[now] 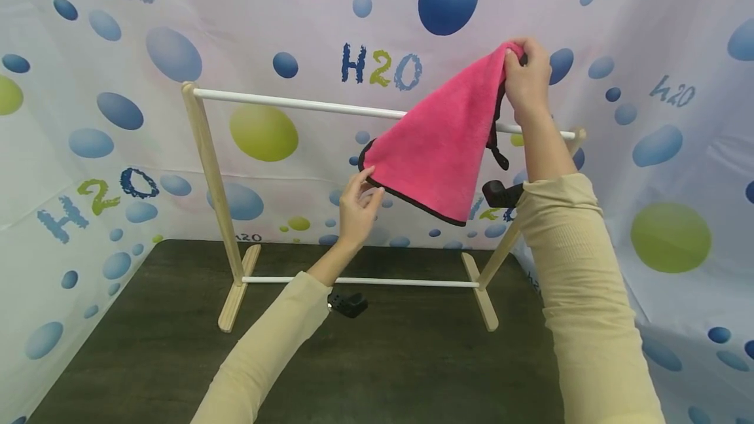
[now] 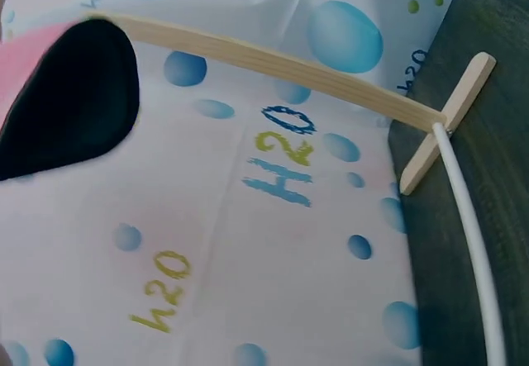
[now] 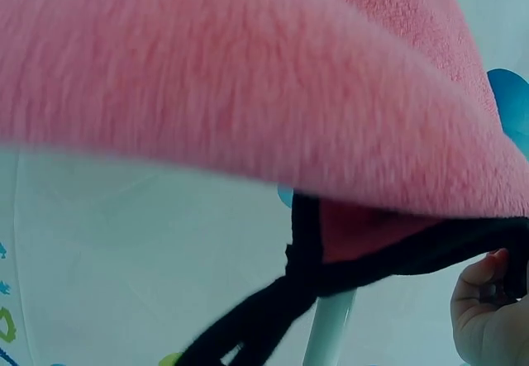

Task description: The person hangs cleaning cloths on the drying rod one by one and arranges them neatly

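Observation:
A plush pink towel [image 1: 436,142] with a black trimmed edge hangs in a cone shape in front of the rack's upper white bar. High on the right, my right hand [image 1: 530,77] grips its gathered top between thumb and fingers. My left hand [image 1: 358,209] is at the towel's lower left edge, with its fingertips right at the black trim and its thumb held apart. A black strap [image 1: 499,154] dangles at the towel's right side. In the left wrist view, the towel's rounded corner shows a dark underside [image 2: 83,106].
A wooden drying rack stands on the dark table [image 1: 400,358], with an upper white bar [image 1: 300,104], a lower white bar [image 1: 406,282] and a left post [image 1: 215,182]. Behind it hangs a white curtain [image 1: 247,12] printed with blue and green dots.

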{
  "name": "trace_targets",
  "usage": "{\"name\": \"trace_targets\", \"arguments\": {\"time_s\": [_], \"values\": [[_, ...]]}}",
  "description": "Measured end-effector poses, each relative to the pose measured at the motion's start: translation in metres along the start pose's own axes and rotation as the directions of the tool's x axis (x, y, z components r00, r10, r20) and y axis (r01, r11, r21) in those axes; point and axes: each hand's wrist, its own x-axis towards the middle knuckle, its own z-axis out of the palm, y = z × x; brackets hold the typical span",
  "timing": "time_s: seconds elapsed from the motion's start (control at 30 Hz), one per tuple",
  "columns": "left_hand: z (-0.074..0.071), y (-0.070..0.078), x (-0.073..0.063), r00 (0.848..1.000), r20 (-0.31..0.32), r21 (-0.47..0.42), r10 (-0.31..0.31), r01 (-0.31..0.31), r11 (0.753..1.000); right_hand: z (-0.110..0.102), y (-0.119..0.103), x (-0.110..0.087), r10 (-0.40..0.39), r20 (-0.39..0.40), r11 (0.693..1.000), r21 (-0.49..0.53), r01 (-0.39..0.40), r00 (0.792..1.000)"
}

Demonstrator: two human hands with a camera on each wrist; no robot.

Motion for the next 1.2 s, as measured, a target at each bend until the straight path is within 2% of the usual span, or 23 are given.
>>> {"name": "trace_targets", "arguments": {"time_s": [0.07, 0.13, 0.2, 0.27, 0.47, 0.6, 0.77, 0.83, 0.93, 1.0, 1.13, 1.2], "values": [[0.002, 0.0, 0.005, 0.995, -0.097, 0.029, 0.038, -0.035, 0.999, -0.002, 0.0, 0.0, -0.006, -0.006, 1.0, 0.002, 0.006, 1.0], [0.003, 0.002, 0.011, 0.982, -0.177, 0.052, 0.072, -0.063, 0.997, -0.004, 0.0, 0.0, -0.013, -0.011, 1.0, 0.006, 0.013, 1.0], [0.004, 0.005, 0.018, 0.971, -0.219, 0.062, 0.099, -0.088, 0.994, -0.005, 0.001, -0.001, -0.021, -0.018, 1.0, 0.011, 0.021, 1.0], [0.002, 0.011, 0.026, 0.968, -0.217, 0.08, 0.125, -0.11, 0.991, -0.007, 0.003, -0.001, -0.028, -0.021, 0.999, 0.014, 0.028, 0.999], [-0.017, 0.028, 0.053, 0.97, -0.112, 0.193, 0.218, -0.194, 0.962, -0.014, 0.008, -0.002, -0.065, -0.026, 0.998, 0.01, 0.065, 0.998], [-0.032, 0.037, 0.076, 0.962, -0.006, 0.205, 0.274, -0.267, 0.942, -0.017, 0.011, -0.005, -0.118, -0.02, 0.992, 0.049, 0.119, 0.993], [-0.048, 0.048, 0.104, 0.952, 0.154, 0.185, 0.263, -0.29, 0.939, -0.022, 0.01, -0.016, -0.189, -0.021, 0.976, 0.101, 0.19, 0.982], [-0.054, 0.052, 0.114, 0.948, 0.198, 0.203, 0.248, -0.288, 0.936, -0.023, 0.009, -0.021, -0.192, -0.014, 0.974, 0.122, 0.192, 0.981], [-0.06, 0.057, 0.128, 0.946, 0.229, 0.241, 0.229, -0.283, 0.928, -0.023, 0.008, -0.025, -0.202, 0.005, 0.97, 0.142, 0.199, 0.979], [-0.062, 0.06, 0.136, 0.943, 0.233, 0.265, 0.236, -0.295, 0.918, -0.023, 0.011, -0.025, -0.215, 0.014, 0.966, 0.149, 0.21, 0.977], [-0.064, 0.064, 0.15, 0.942, 0.216, 0.324, 0.258, -0.318, 0.891, -0.02, 0.022, -0.021, -0.244, 0.02, 0.965, 0.104, 0.24, 0.97], [-0.064, 0.064, 0.155, 0.946, 0.222, 0.364, 0.238, -0.307, 0.879, -0.018, 0.029, -0.021, -0.253, 0.022, 0.966, 0.063, 0.252, 0.967]]}}
